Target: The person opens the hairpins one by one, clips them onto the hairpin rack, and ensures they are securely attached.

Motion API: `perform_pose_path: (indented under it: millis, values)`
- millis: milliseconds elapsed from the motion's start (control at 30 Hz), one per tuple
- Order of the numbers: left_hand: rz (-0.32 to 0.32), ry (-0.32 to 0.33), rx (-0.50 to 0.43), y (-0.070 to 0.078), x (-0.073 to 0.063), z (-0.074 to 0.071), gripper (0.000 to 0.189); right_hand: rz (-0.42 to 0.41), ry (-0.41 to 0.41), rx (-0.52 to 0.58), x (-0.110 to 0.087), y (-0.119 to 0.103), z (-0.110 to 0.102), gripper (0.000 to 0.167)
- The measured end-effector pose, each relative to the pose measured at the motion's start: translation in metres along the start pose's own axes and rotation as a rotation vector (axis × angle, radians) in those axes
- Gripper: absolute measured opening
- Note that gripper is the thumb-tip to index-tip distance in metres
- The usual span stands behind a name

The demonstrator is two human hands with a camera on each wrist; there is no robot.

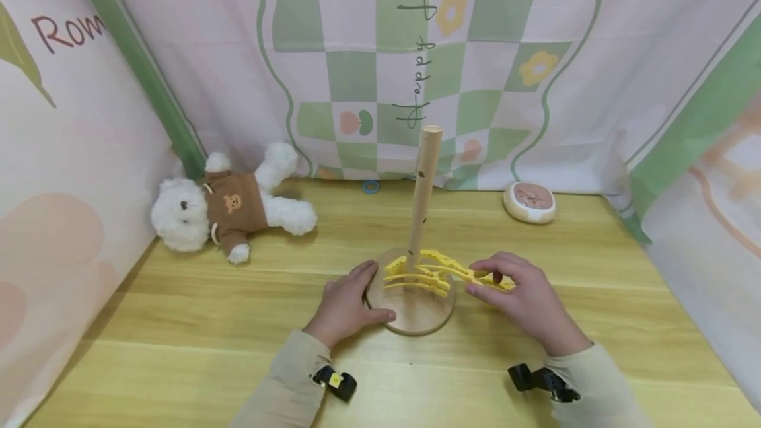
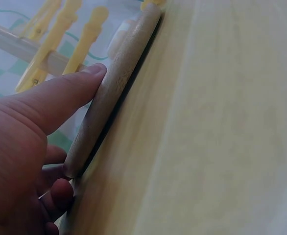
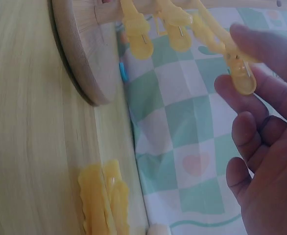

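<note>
My left hand (image 1: 347,302) grips the rim of the round wooden base (image 1: 419,322), thumb along the near edge. A wooden pole (image 1: 425,183) with small holes stands upright on it. Low on the pole sit two yellow toothed hair clips (image 3: 138,36), stacked one above the other. With thumb and fingertips, my right hand (image 1: 526,296) pinches the end of another yellow hair clip (image 3: 241,76), just above those two. Its long prongs reach to the pole; I cannot tell whether they are clamped around it. In the left wrist view my left thumb presses the base edge.
More yellow clips (image 3: 104,196) lie on the table right of the base, mostly covered by my right hand in the head view. A white plush toy (image 1: 238,207) lies back left. A white-rimmed clock-like device (image 1: 530,202) and a blue ring (image 1: 371,187) are near the curtain.
</note>
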State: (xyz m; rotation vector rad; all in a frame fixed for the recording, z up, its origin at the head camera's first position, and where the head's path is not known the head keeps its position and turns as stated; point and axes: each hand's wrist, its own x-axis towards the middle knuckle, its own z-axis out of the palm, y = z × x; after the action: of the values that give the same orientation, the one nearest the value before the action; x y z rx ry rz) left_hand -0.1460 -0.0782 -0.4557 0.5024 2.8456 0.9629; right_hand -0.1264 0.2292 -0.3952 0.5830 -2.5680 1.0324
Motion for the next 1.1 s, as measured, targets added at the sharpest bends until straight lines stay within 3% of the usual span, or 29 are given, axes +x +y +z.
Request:
perform_pose_path:
  millis: [500,1100]
  values:
    - [-0.011,0.004,0.069,0.001,0.003,0.003,0.101,0.009,-0.023,0.042,0.009,-0.010,0.011,0.023]
    - [-0.029,-0.039,0.119,0.011,0.003,-0.008,0.099,-0.036,-0.017,0.047,0.018,-0.011,0.024,0.023]
